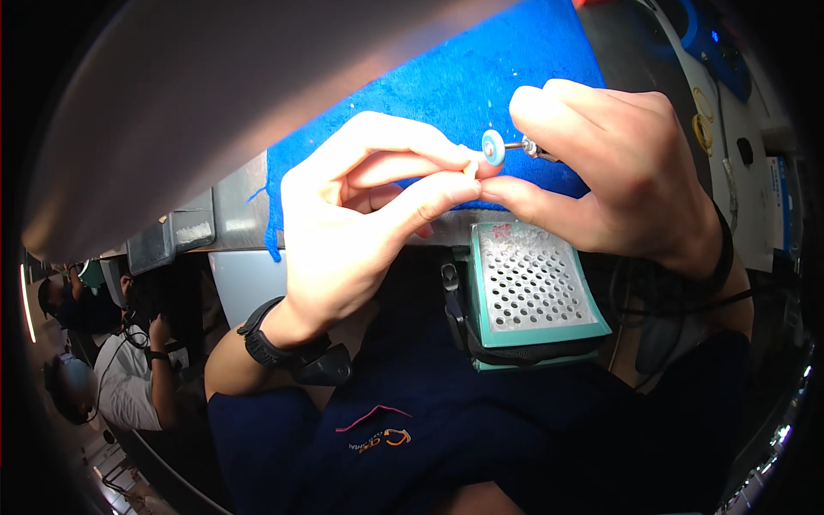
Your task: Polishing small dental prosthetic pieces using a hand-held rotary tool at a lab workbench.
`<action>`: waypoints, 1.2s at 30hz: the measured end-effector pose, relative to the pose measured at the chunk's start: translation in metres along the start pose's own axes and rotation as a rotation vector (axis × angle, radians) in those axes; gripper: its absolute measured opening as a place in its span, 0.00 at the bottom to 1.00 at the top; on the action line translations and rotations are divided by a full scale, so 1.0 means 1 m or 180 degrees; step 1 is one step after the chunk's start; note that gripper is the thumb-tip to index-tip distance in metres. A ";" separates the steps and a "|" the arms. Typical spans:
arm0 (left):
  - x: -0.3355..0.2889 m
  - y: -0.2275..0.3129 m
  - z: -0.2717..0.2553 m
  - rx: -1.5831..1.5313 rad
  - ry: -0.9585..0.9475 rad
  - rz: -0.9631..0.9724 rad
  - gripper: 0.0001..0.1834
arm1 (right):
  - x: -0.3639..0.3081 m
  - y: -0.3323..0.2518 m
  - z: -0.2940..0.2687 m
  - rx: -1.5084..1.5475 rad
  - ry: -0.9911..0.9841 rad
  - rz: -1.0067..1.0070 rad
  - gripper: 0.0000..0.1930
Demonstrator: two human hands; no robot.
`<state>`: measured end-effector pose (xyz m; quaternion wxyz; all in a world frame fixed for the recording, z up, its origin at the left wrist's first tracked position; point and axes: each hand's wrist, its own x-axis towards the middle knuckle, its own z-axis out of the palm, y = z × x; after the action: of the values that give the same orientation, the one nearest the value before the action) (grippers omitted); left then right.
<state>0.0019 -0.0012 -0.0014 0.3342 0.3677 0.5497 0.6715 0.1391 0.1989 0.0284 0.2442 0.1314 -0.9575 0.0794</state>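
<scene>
My left hand (343, 206) is closed, its thumb and fingertips pinching a small cream-coloured piece (471, 170). Too little of that piece shows to tell its exact kind. Wrapped round a rotary handpiece (534, 148), my right hand (609, 163) hides most of the tool's body. A light-blue grinding wheel (493, 148) sits on the tool's thin metal shank, close beside the cream piece; whether they touch I cannot tell. My right thumb reaches across to my left fingertips. Both hands are above the front edge of a blue towel (446, 77).
Below my hands stands a teal box with a dusty perforated metal top (532, 287). A large blurred grey shape (172, 112) crosses the upper left. Cables and a blue device with a lit display (717, 51) are at right. Another person (129, 378) sits at far left.
</scene>
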 end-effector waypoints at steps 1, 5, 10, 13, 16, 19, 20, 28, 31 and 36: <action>0.000 0.002 0.001 0.0089 -0.0030 -0.0024 0.11 | -0.001 0.000 0.000 -0.0023 -0.0017 0.0008 0.22; 0.001 0.000 0.006 0.0164 -0.0057 -0.0063 0.11 | -0.008 0.000 -0.002 -0.0089 -0.0060 0.0061 0.19; 0.002 0.002 0.003 0.0210 -0.0103 -0.0108 0.11 | -0.008 -0.002 0.002 -0.0074 -0.0060 0.0104 0.18; 0.001 0.000 -0.001 0.0105 -0.0102 -0.0182 0.10 | -0.006 -0.004 0.003 -0.0079 -0.0073 0.0124 0.17; 0.001 0.001 -0.001 0.0037 -0.0071 -0.0249 0.10 | -0.004 -0.004 0.003 -0.0098 -0.0085 0.0135 0.16; 0.001 0.001 -0.002 0.0084 -0.0079 -0.0237 0.09 | -0.004 -0.005 0.004 -0.0091 -0.0078 0.0141 0.15; 0.001 0.001 -0.002 0.0078 -0.0101 -0.0207 0.09 | -0.004 -0.005 0.003 -0.0080 -0.0073 0.0145 0.15; 0.003 0.004 0.000 0.0242 -0.0141 -0.0167 0.10 | -0.004 -0.008 0.003 -0.0070 -0.0041 0.0147 0.15; 0.002 0.004 -0.001 0.0262 -0.0119 -0.0183 0.10 | -0.003 -0.009 0.002 -0.0048 -0.0050 0.0151 0.15; 0.002 0.006 -0.003 0.0208 -0.0089 -0.0215 0.10 | 0.000 -0.010 0.004 -0.0055 -0.0053 0.0104 0.14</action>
<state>-0.0024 -0.0018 0.0048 0.3522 0.3690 0.5788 0.6362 0.1401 0.1884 0.0261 0.2360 0.1143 -0.9622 0.0740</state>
